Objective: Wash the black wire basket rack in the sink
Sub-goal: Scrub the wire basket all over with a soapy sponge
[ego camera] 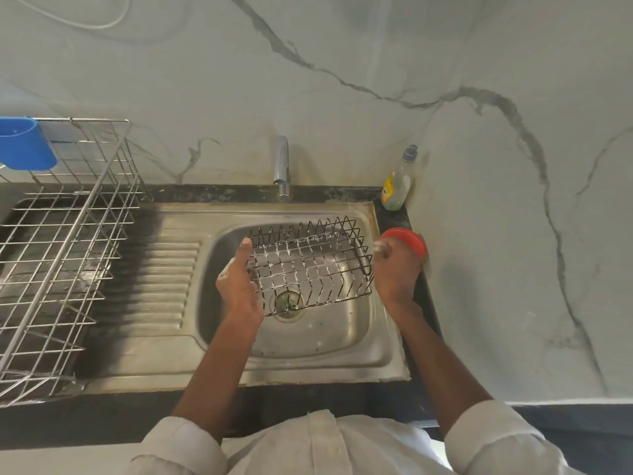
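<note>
Two hands are on the job, one at each end of the black wire rack (310,265), which is held up over the bowl of the sink (346,337), above the drain (287,301) and just near of the tap (282,168). White suds cling to its wires, so by my reading the soaping is done or nearly so and a rinse is what remains.

At the left end the left hand (239,286) grips the rack, thumb up along the corner and the other fingers curled round the side wires. At the right end the right hand (394,269) sits against the rack with its fingers folded, but whether they are clamped on a wire or on something small, such as a scrubber, I cannot tell. Behind that hand a red lid or dish (409,240) rests on the dark worktop (394,214), and a bottle of dish soap (399,181) stands in the far corner.

Judging by its thin, open wirework, the rack should be light and stiff, holding its shape when turned. Wet and soapy, it will likely be slippery, and the upright prongs along the far rim could jab a palm. The safest hold is probably on the thicker frame wires at the two short ends.

On the left draining board stands a big steel dish rack (65,241) with a blue cup (24,145) hung on it.
</note>
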Available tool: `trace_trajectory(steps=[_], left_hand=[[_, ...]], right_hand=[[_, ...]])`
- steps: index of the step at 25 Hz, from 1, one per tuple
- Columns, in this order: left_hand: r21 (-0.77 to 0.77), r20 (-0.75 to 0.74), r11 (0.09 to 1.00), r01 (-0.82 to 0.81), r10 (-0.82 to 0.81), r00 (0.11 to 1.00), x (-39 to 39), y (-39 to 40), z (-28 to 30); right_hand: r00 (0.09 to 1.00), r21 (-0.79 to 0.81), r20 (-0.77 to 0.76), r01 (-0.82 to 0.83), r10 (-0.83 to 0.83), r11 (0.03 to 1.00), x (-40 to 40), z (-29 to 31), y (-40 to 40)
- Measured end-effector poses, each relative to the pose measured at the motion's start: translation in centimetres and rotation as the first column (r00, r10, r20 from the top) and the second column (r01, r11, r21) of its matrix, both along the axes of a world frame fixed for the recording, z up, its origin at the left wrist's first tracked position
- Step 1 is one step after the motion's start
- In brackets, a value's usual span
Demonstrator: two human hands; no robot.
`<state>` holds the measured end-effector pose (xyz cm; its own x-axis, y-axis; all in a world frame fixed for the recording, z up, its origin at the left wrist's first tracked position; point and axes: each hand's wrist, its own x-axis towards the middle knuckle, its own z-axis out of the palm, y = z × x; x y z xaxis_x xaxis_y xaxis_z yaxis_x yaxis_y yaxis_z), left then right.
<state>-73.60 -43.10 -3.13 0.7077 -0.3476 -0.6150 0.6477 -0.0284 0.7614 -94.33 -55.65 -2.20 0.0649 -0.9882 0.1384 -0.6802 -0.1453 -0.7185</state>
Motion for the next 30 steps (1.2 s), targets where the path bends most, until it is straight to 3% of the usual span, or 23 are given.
trace_trajectory(steps=[4, 9, 10, 13, 14, 16, 18, 19, 21, 23, 25, 30], left_hand=[[-0.041, 0.016, 0.999, -0.017, 0.018, 1.000, 0.1, 0.3, 0.1], [-0.049, 0.035, 0.998, 0.032, -0.031, 0.999, -0.4, 0.0, 0.3], [-0.052, 0.034, 0.998, 0.037, -0.035, 0.999, -0.3, 0.1, 0.4], [-0.077, 0.040, 0.996, 0.050, -0.047, 0.998, -0.1, 1.0, 0.8], [-0.075, 0.046, 0.996, 0.052, -0.048, 0.998, -0.1, 1.0, 0.8], [-0.064, 0.063, 0.996, 0.056, -0.052, 0.997, -0.4, 0.9, 1.0], [-0.052, 0.088, 0.996, 0.070, -0.066, 0.994, -1.2, 0.5, 1.2], [-0.047, 0.091, 0.996, 0.072, -0.067, 0.994, -1.6, 0.5, 1.2], [-0.052, 0.063, 0.997, 0.056, -0.053, 0.997, -2.0, 0.8, 1.4], [-0.060, 0.039, 0.997, 0.039, -0.036, 0.999, -1.9, 1.2, 1.4], [-0.062, 0.038, 0.998, 0.032, -0.030, 0.999, -1.7, 1.5, 1.5], [-0.088, 0.021, 0.996, -0.004, 0.006, 1.000, -2.2, 1.5, 1.6]], right_hand=[[0.996, -0.073, -0.062, -0.066, 0.061, 0.995, 2.7, 1.4, 0.4], [0.908, -0.176, -0.149, -0.415, 0.392, 0.893, 7.2, 1.3, 5.2], [0.921, -0.178, -0.132, -0.386, 0.367, 0.905, 6.4, 1.1, 4.5], [0.999, -0.097, -0.046, -0.003, -0.001, 0.995, 1.6, 0.1, 0.8], [0.999, -0.074, -0.022, 0.044, -0.046, 0.996, 1.0, -0.2, 0.7], [0.991, -0.127, 0.004, -0.134, 0.136, 0.983, 2.7, -0.2, 3.0], [0.905, -0.187, -0.047, -0.425, 0.424, 0.886, 5.0, -0.4, 5.8], [0.874, -0.210, -0.057, -0.484, 0.483, 0.850, 5.3, -0.5, 6.1], [0.906, -0.188, -0.033, -0.419, 0.421, 0.888, 3.8, -0.8, 4.9], [0.980, -0.075, -0.053, -0.194, 0.191, 0.978, 0.4, -1.3, 3.2], [0.995, 0.023, -0.086, -0.054, 0.056, 0.998, -1.6, -1.6, 2.9], [0.912, -0.176, -0.186, -0.397, 0.366, 0.901, 1.7, -1.9, 6.4]])
